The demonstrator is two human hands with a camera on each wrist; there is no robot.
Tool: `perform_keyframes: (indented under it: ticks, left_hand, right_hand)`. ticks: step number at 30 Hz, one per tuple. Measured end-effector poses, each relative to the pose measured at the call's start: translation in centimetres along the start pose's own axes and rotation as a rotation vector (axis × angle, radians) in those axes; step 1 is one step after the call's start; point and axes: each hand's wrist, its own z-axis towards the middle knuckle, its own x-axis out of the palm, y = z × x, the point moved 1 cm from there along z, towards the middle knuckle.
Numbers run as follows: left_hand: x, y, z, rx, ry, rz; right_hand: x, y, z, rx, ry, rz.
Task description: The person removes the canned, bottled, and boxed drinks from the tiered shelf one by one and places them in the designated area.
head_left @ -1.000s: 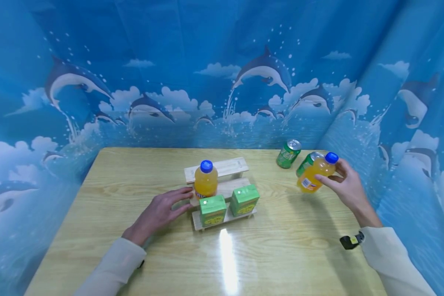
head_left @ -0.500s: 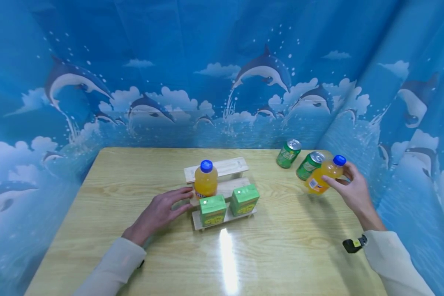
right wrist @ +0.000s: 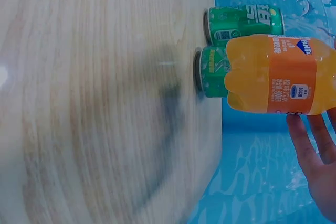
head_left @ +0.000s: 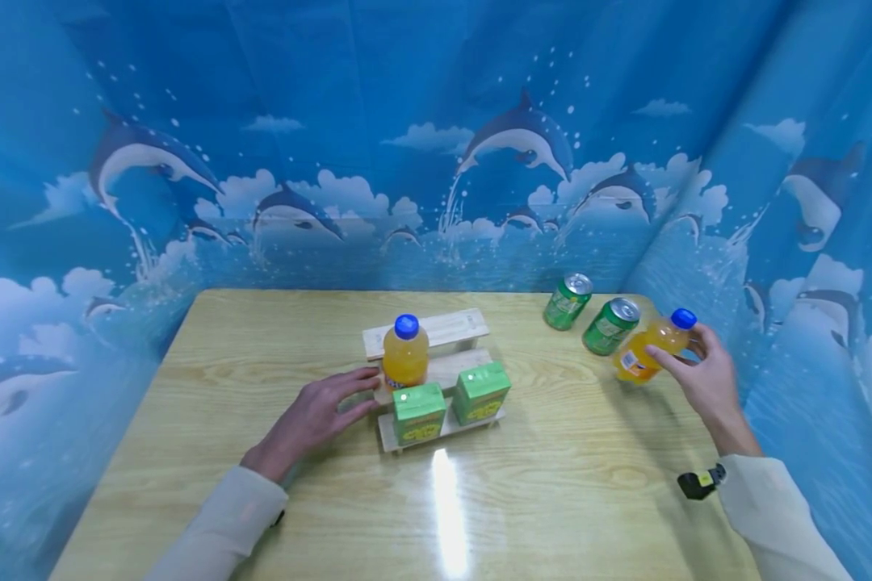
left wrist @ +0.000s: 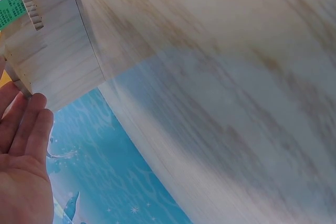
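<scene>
The right hand (head_left: 705, 381) curls thumb and fingers round the bottle (head_left: 643, 352), above the table (head_left: 552, 500), beside a can (head_left: 610, 328); the bottle's cap (head_left: 684, 318) points up, its long axis nearly upright; some fingertips hide from me behind it; the left hand (head_left: 323, 410), fingers loosely extended, touches the rack (head_left: 455, 329).

On the pale wooden table (head_left: 552, 500), one strip of reflected light (head_left: 447, 516) shines at the near side. At far right stand a green can (head_left: 567, 303) and, slightly nearer, a second green can (head_left: 609, 329). Behind hangs a blue curtain (head_left: 378, 97) with dolphins.
</scene>
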Motion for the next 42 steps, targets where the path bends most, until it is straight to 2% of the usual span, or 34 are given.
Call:
perform_keyframes:
  ticks: [16,25,33,42]
  left_hand:
    - [-0.1,-0.1,0.0,0.016,-0.005,-0.001]
    - [-0.1,-0.1,-0.1,0.015,-0.010,-0.012]
    - [-0.1,0.0,0.0,0.031,-0.020,0.001]
    - [-0.1,-0.1,-0.1,0.005,0.003,0.000]
  right_hand:
    - [-0.5,-1.9,0.7,0.180,-0.019,-0.031]
    - [-0.3,-2.3,0.9,0.235,-0.043,-0.008]
    - [-0.1,-3.1,1.3,0.251,-0.052,-0.016]
    - [0.3,-3.8,1.8,0.282,-0.087,-0.031]
